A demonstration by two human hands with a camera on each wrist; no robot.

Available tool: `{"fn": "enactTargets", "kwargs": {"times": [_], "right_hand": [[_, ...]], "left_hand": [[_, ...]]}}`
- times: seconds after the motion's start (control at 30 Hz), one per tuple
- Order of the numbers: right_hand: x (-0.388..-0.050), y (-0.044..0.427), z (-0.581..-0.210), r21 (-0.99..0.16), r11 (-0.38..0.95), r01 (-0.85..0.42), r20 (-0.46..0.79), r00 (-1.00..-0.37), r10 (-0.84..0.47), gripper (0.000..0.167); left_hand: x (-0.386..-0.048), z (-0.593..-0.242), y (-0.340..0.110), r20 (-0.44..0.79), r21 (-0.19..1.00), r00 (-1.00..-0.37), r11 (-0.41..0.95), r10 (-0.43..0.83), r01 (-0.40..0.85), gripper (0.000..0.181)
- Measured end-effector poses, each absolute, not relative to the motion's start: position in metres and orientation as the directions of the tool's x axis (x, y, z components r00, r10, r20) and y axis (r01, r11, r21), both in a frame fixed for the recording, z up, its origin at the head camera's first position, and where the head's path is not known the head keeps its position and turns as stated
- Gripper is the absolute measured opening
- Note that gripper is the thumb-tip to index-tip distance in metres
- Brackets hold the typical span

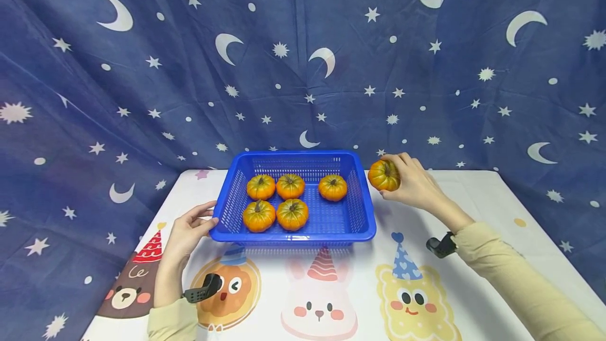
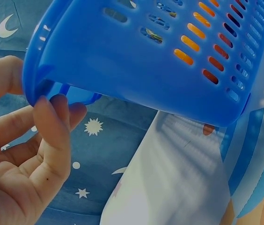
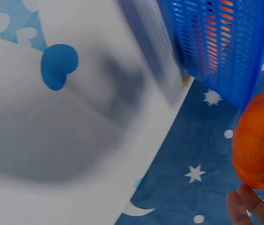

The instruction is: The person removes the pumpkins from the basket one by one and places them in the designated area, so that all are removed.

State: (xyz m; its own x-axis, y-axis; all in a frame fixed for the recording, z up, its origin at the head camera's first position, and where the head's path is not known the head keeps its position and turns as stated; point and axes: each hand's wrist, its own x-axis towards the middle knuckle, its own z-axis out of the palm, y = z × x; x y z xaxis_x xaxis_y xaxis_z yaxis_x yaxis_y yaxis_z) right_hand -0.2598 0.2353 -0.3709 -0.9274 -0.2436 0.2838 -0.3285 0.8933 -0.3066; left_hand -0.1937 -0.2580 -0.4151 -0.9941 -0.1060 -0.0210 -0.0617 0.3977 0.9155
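Note:
A blue plastic basket (image 1: 303, 237) holds several small orange pumpkins, two in front (image 1: 259, 216) and three behind, one of those standing apart at the right. My left hand (image 1: 188, 230) grips the basket's left rim; in the left wrist view the thumb and fingers (image 2: 52, 126) pinch the rim of the basket (image 2: 122, 61). To the right of the basket, my right hand (image 1: 413, 182) holds another pumpkin (image 1: 384, 175) in the air, beside the right rim. The right wrist view shows this pumpkin (image 3: 258, 140) at its right edge, with fingertips around it.
The basket is on a table with a white cartoon-print cloth (image 1: 369, 304). A dark blue curtain (image 1: 303, 93) with moons and stars hangs behind the table. Each wrist carries a small black device, one at the left (image 1: 203, 288) and one at the right (image 1: 441, 246).

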Motion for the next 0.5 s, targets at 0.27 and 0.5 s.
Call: {"fn": "enactTargets", "kwargs": {"times": [0.27,0.5], "right_hand": [[-0.267,0.243,-0.391,-0.330,0.902,-0.278,0.262,-0.945,-0.195,0.077],[-0.273,0.249,-0.409,-0.354,0.900,-0.254,0.259,-0.951,-0.166,0.075]], "left_hand": [[-0.194,-0.415,-0.257,-0.022,0.920,-0.993,0.387,-0.115,-0.065,0.047],[-0.193,-0.414,-0.257,-0.018,0.923,-0.993,0.379,-0.113,-0.060,0.047]]}}
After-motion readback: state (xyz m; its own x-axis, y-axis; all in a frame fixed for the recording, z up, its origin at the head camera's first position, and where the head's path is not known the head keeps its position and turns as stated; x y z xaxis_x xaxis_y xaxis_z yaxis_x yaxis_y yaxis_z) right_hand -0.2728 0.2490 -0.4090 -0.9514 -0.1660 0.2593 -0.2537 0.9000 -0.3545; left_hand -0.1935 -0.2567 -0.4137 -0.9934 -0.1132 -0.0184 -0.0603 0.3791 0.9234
